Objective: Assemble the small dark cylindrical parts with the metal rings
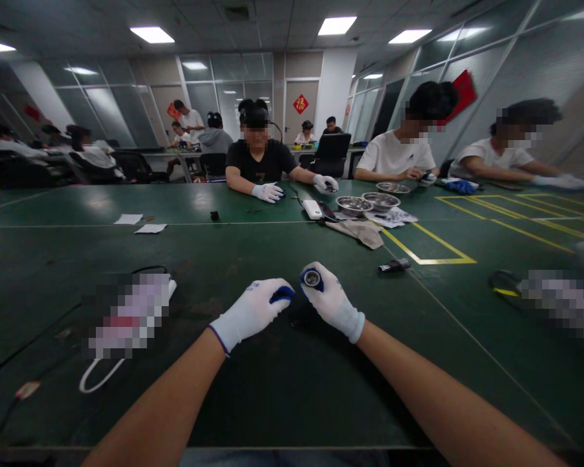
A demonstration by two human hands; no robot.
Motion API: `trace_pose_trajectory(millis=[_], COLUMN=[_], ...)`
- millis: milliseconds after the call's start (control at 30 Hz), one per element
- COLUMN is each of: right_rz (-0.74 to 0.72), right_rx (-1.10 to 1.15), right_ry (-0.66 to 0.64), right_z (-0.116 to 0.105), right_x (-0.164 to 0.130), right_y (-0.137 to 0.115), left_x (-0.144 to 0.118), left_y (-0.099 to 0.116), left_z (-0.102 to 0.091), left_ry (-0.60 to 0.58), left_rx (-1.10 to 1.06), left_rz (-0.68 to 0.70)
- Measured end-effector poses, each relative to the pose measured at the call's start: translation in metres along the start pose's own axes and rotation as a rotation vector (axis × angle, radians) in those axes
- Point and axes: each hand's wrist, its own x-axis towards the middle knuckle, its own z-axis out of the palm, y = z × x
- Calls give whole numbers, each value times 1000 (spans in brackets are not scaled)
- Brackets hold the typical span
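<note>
My right hand (328, 298), in a white glove with a blue palm, is closed around a dark tube (313, 279) whose round, silver-rimmed end faces up. Just left of it is my left hand (257, 308), gloved the same way. Its fingers curl toward the thumb, and whatever may be between the tips is hidden. A small gap separates the two hands. On the table below them lies a tiny dark piece (294, 322), too small to name. Farther right rests a black cylindrical part (394, 265), lying on its side.
Metal bowls (354, 205), a cloth (357, 231) and a white device (312, 209) sit across the green table (199, 253). A pixelated object (131, 314) with a cord is at left, another (564, 298) at right. Gloved co-workers (260, 159) sit opposite.
</note>
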Motion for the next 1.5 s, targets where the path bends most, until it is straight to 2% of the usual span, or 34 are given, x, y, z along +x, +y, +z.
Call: trace_pose_trajectory(millis=[133,233,333,467,633,833,967,1133,1367,1500], right_rz=[-78,-125,-157,-147,-105,-94,-160,-212,-274,-276], right_rx=[-12,-6,4,31,31,6,-48,-164,-313,-358], right_ry=[-41,-61,-69,-129,-165,-105,-35,23,91,107], right_z=[1,3,5,9,14,21,24,25,28,30], right_x=[-3,-6,-8,-12,-16,-22,-23,-24,-26,-26], right_y=[-7,-12,-16,-20,-20,-16,-13,-11,-8,-7], left_x=[0,0,-1,-3,-4,-3,-2,-1,4,2], left_y=[13,21,26,28,32,39,43,46,43,45], left_z=[-10,-12,-10,-5,4,11,14,15,14,15], left_ry=[193,261,265,305,356,365,378,384,315,391], left_rx=[-229,-356,-402,-288,-213,-253,-271,-309,-595,-540], left_rz=[-34,-35,-16,21,-40,-140,-226,-260,-376,-374])
